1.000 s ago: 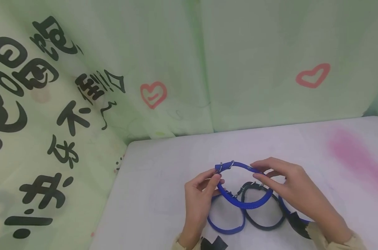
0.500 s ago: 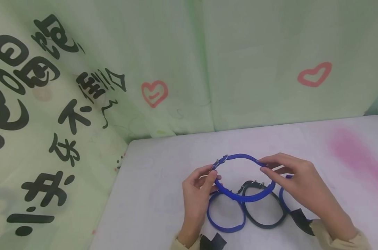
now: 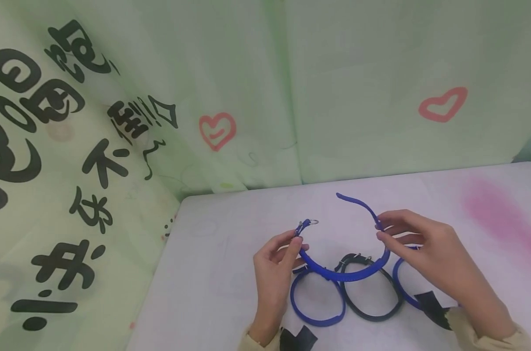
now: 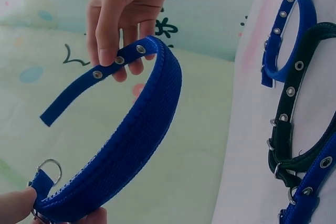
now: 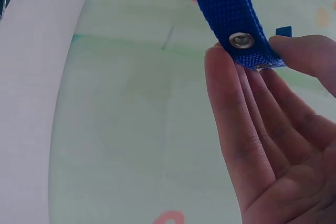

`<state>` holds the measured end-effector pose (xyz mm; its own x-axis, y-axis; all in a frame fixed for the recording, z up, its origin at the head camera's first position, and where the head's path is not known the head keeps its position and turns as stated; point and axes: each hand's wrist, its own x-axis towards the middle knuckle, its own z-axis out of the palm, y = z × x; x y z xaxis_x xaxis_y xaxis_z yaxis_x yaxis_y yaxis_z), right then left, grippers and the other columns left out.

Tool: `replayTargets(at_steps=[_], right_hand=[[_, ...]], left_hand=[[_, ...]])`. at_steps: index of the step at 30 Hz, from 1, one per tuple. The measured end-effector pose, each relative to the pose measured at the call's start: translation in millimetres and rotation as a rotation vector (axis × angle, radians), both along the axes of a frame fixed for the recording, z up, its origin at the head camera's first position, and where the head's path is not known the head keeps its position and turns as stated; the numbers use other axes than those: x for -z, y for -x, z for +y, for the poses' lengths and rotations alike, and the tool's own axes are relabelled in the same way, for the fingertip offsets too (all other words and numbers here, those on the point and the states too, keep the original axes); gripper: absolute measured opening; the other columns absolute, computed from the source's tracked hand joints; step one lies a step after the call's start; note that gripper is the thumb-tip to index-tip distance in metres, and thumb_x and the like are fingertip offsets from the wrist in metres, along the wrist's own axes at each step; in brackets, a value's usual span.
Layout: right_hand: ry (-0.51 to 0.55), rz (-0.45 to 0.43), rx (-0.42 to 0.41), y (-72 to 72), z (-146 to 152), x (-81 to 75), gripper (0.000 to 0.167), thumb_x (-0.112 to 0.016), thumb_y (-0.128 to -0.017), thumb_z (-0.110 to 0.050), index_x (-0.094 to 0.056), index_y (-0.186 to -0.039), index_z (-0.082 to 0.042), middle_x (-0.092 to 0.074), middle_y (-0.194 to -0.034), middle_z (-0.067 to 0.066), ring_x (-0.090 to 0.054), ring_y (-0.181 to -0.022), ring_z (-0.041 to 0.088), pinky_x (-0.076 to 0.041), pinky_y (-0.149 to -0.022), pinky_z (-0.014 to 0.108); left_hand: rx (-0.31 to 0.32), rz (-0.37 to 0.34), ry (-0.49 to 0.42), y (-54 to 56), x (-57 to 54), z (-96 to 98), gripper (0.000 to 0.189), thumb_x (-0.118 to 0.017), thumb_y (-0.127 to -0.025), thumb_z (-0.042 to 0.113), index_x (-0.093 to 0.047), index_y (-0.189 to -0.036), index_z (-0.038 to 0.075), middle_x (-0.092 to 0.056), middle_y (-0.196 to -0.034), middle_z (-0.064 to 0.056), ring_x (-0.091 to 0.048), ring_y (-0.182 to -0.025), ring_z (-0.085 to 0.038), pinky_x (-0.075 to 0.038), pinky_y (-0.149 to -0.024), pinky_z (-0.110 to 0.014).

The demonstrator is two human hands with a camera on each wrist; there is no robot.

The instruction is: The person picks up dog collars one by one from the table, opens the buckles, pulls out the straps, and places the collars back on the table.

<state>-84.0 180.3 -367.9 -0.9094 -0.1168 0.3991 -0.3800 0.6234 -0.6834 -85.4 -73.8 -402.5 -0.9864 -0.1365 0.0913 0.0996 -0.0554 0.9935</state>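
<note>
Both hands hold up an unbuckled blue collar, bent into an open curve. My left hand pinches it beside the buckle and metal D-ring. The right hand pinches the strap between thumb and fingers, near the metal eyelets; the strap's free end sticks out beyond the fingers. Under the held collar, on the white table, lie a blue collar at the left, a dark green collar in the middle and another blue collar, partly hidden by the right hand and its wrist.
The white table has a pink patch at the right. Behind it hangs a pale green curtain with red hearts and black lettering. Black straps show at both wrists.
The held collar has gone from a closed loop to an open curve, its strap end out of the buckle. My right hand has moved right and slightly up, the left slightly left.
</note>
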Motion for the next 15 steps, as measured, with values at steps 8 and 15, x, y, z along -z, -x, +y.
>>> replayTargets(at_steps=[8, 15], right_hand=[[-0.023, -0.088, -0.003, 1.4, 6.6, 2.6, 0.050, -0.081, -0.083, -0.010, -0.059, -0.127, -0.006, -0.070, -0.110, 0.014, -0.069, -0.087, 0.003, -0.050, -0.071, 0.003], [-0.153, -0.036, 0.062, 0.0, 3.7, -1.0, 0.056, -0.078, -0.084, -0.011, -0.054, -0.134, -0.005, -0.061, -0.125, 0.018, -0.064, -0.104, 0.039, -0.056, -0.080, 0.055]], left_hand=[[0.022, -0.015, -0.028, -0.3, -1.0, 1.2, 0.029, -0.072, -0.092, 0.024, -0.071, -0.113, 0.004, -0.072, -0.101, -0.014, -0.074, -0.091, -0.031, -0.062, -0.073, -0.034], [0.036, -0.025, -0.059, -1.2, -2.3, 3.3, 0.029, -0.071, -0.093, 0.023, -0.069, -0.114, 0.003, -0.072, -0.103, -0.014, -0.074, -0.092, -0.029, -0.062, -0.075, -0.036]])
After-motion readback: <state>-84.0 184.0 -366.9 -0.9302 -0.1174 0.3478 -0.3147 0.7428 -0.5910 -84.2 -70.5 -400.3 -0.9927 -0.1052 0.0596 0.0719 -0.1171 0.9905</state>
